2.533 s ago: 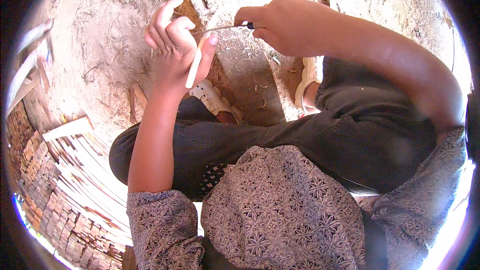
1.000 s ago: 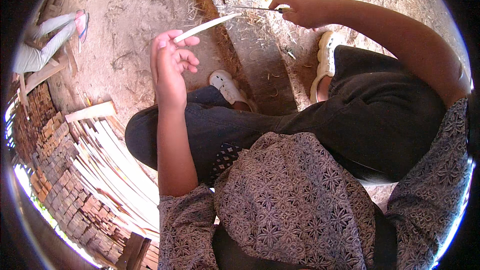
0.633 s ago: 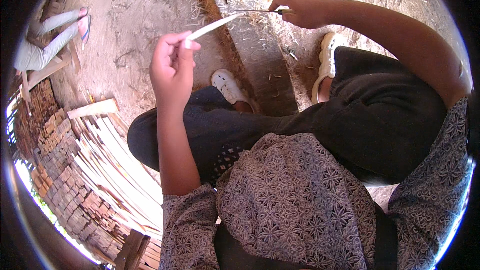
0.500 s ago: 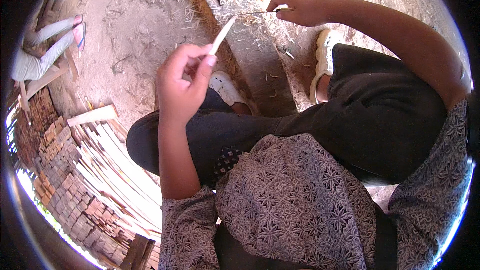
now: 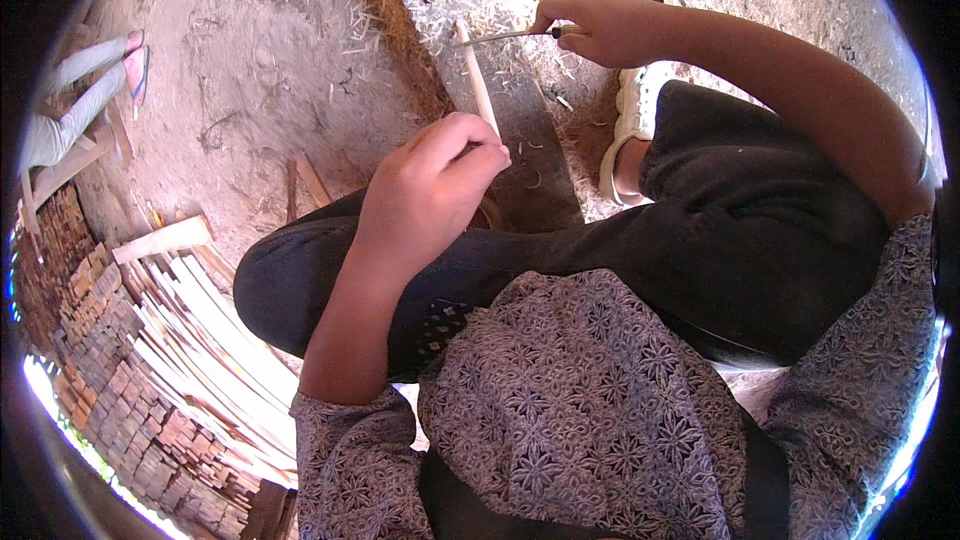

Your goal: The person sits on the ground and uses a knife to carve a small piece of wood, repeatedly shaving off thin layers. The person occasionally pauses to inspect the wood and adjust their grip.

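Note:
In my left hand [image 5: 428, 185] is a slim pale wooden stick [image 5: 479, 90], pinched at its near end by closed fingers. Its far end points away from me over a dark plank [image 5: 535, 155]. My right hand [image 5: 608, 28] is closed round the handle of a thin-bladed knife [image 5: 500, 37]. The blade reaches left and its tip crosses the stick close to the far end; whether it touches the wood I cannot tell. Pale shavings [image 5: 480, 10] lie scattered on the plank's far part.
My dark-trousered legs frame the plank, with a white clog [image 5: 630, 125] to its right. At lower left are stacked wood blocks [image 5: 130, 410] and long pale strips [image 5: 205, 350]. A seated person's legs [image 5: 85, 90] show at far left.
My left hand has moved right and nearer the plank, turning palm-down, and the stick now tilts the other way. The knife has dipped slightly leftward over the stick's far end.

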Demonstrator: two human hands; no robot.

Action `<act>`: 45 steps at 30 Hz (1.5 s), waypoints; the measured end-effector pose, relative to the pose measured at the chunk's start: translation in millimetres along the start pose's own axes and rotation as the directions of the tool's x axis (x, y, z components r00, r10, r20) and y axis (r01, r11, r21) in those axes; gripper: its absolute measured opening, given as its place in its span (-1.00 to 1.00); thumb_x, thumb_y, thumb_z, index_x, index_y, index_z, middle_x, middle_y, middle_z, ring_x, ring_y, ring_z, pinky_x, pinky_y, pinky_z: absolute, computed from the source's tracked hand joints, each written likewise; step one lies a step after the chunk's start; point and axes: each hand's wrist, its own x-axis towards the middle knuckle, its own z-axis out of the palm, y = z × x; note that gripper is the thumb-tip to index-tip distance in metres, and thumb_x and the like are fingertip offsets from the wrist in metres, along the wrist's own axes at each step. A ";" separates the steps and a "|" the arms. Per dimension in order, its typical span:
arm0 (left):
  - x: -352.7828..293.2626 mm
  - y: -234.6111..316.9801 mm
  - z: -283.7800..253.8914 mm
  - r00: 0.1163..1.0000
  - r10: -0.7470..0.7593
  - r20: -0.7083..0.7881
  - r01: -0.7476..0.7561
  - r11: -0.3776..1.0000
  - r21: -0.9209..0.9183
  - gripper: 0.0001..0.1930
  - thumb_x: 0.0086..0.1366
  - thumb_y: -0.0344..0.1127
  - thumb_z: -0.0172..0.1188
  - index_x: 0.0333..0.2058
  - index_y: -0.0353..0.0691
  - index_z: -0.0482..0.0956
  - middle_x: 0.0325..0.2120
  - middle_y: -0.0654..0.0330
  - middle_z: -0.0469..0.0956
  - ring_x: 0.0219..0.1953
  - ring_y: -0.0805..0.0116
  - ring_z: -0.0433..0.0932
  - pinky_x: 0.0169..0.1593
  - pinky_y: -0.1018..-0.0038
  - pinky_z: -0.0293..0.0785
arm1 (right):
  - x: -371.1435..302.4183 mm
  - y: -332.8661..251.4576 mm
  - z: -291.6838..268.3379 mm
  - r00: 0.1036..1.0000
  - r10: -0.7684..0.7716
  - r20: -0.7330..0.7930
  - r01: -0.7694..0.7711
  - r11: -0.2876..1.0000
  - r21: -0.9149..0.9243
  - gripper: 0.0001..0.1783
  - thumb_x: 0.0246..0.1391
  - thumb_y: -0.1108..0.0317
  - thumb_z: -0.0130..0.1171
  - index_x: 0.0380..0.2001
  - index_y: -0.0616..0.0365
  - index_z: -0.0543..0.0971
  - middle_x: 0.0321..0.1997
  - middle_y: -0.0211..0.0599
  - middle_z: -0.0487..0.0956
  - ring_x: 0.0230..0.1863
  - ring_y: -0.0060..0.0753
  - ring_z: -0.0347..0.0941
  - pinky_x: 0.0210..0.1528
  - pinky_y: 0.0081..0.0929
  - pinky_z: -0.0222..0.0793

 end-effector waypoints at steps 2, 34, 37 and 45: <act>-2.6 1.5 4.5 1.000 0.022 0.004 -0.022 0.999 0.024 -0.88 0.19 -0.43 0.31 -0.31 -0.23 0.56 -0.30 0.17 0.57 -0.25 0.21 0.64 -0.21 0.34 0.58 | 0.7 -3.6 -0.5 0.999 0.031 -0.020 -0.032 0.999 -0.026 -0.70 0.31 0.28 0.01 0.06 -0.02 0.52 -0.47 -0.08 0.61 -0.40 -0.16 0.63 -0.25 -0.09 0.48; 30.6 -7.4 24.6 0.945 0.320 -0.063 -0.313 0.945 0.093 -0.84 0.17 -0.43 0.27 -0.26 -0.30 0.59 -0.17 0.09 0.60 -0.08 0.08 0.66 -0.02 0.30 0.65 | 20.8 -13.5 -15.3 1.000 0.028 0.005 -0.028 0.997 -0.068 -0.70 0.37 0.20 0.08 0.09 0.01 0.53 -0.61 -0.17 0.52 -0.56 -0.34 0.45 -0.35 -0.24 0.36; 35.7 -14.4 33.0 0.933 0.326 -0.155 -0.320 0.945 0.065 -0.81 0.18 -0.39 0.29 -0.21 -0.26 0.61 -0.16 0.11 0.61 -0.05 0.09 0.65 0.00 0.29 0.64 | 8.5 -21.3 -23.0 1.000 -0.009 0.025 0.010 0.999 -0.051 -0.70 0.36 0.23 0.10 0.07 0.06 0.54 -0.60 -0.19 0.51 -0.56 -0.39 0.40 -0.37 -0.26 0.31; 44.0 -28.0 37.8 0.911 0.408 -0.063 -0.395 0.906 0.150 -0.76 0.19 -0.29 0.31 -0.18 -0.22 0.61 -0.14 0.15 0.61 0.05 0.10 0.59 0.11 0.28 0.60 | 43.3 -6.4 -4.8 0.999 -0.019 -0.031 0.015 0.992 -0.129 -0.75 0.37 0.23 0.10 0.02 0.06 0.53 -0.53 -0.04 0.58 -0.50 -0.15 0.56 -0.34 -0.15 0.41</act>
